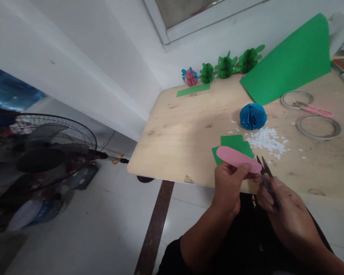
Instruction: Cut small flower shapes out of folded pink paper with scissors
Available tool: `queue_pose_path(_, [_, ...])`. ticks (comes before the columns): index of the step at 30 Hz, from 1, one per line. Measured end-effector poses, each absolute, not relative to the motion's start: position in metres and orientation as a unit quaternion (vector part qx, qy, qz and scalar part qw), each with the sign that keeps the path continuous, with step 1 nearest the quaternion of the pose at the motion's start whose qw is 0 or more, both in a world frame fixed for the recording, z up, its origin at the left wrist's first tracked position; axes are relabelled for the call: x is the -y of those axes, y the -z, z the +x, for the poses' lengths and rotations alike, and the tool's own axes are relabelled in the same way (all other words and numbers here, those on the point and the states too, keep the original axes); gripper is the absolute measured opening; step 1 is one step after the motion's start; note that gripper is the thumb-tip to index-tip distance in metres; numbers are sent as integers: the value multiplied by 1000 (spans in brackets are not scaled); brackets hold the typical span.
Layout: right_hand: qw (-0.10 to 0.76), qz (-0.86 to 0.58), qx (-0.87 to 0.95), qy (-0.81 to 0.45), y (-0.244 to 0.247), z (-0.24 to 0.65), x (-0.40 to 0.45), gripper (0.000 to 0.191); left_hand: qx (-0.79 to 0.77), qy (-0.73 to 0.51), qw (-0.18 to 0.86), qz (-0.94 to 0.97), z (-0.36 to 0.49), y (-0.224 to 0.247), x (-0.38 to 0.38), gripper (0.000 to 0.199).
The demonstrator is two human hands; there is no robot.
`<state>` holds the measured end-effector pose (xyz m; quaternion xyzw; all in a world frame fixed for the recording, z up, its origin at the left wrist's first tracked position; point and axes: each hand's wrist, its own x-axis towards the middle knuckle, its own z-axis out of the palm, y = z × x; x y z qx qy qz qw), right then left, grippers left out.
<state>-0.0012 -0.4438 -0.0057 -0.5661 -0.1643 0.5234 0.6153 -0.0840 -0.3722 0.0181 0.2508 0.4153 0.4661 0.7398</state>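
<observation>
A long pink paper piece with a rounded end [235,156] is pinched in my left hand [228,184], thumb on top, near the table's front edge. My right hand [283,208] is wrapped round dark-handled scissors [267,176]. Their blades are parted and point away from me, close to the right end of the pink paper. Green paper pieces [232,142] lie on the table just beyond my left hand. Small white paper bits [268,141] are scattered behind the scissors, with a blue pleated paper ball [252,116] beside them.
On the wooden table [172,130] stand green paper figures [226,67] and a pink-blue one [190,77] along the wall. A green sheet [292,61], tape rolls [318,127] and pink-handled scissors [317,110] are at right. A fan [54,145] stands at left.
</observation>
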Motion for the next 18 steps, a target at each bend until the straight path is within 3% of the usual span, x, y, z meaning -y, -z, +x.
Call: queue_pose_path(18, [612,-565,168,-528,7,0,445,47,-404,-454,744,278,-87,-18,369,15])
